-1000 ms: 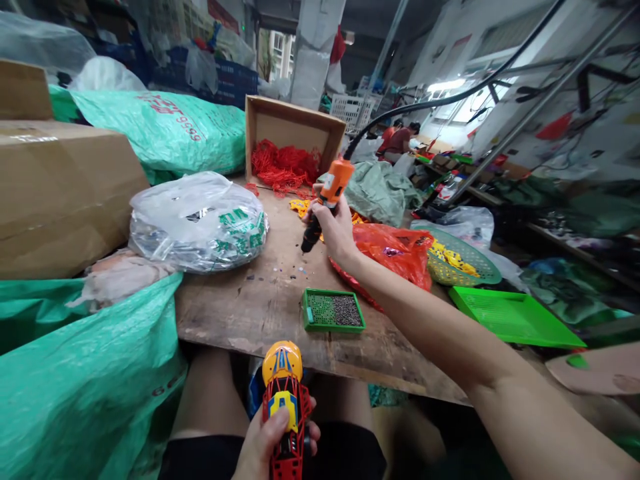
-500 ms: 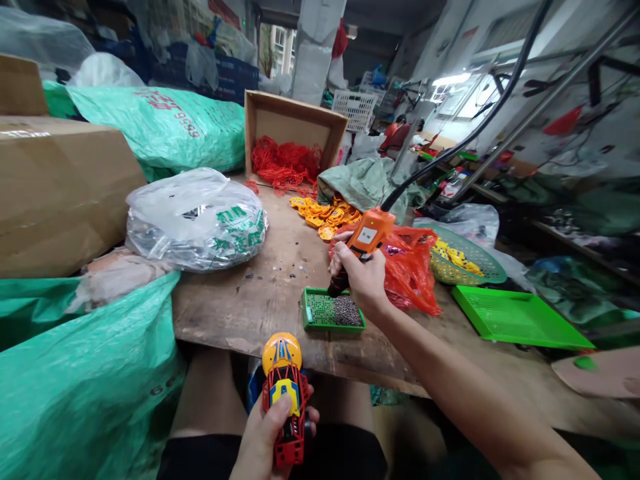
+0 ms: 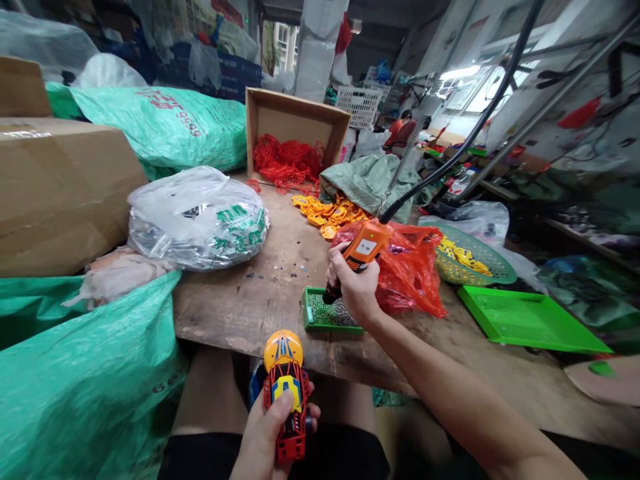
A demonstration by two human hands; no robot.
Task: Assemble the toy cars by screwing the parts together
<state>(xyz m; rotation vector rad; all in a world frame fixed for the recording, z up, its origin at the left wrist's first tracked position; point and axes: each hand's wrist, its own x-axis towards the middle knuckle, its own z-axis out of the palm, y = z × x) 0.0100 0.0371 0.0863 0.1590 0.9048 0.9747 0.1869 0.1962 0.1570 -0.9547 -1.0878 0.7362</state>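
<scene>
My left hand [image 3: 270,420] is closed around a toy car [image 3: 285,393] with a red frame, a yellow top piece and an orange front, held over my lap by the table edge. My thumb presses on its yellow piece. My right hand [image 3: 354,280] grips an orange electric screwdriver [image 3: 370,245] whose black cable rises to the upper right. Its dark tip points down over a small green tray [image 3: 316,324]. Small dark screws [image 3: 345,313] fill the right part of that tray, partly hidden by my right hand.
A red plastic bag [image 3: 410,267] lies right of my right hand, before a basket [image 3: 500,272] of yellow parts. A green tray [image 3: 530,317] sits at right. Orange parts [image 3: 330,217] lie farther back, near a carton [image 3: 300,120] of red parts. A wrapped bundle [image 3: 195,220] rests at left.
My right hand and the screwdriver have shifted slightly left and down over the green tray. My left hand still holds the toy car in nearly the same place.
</scene>
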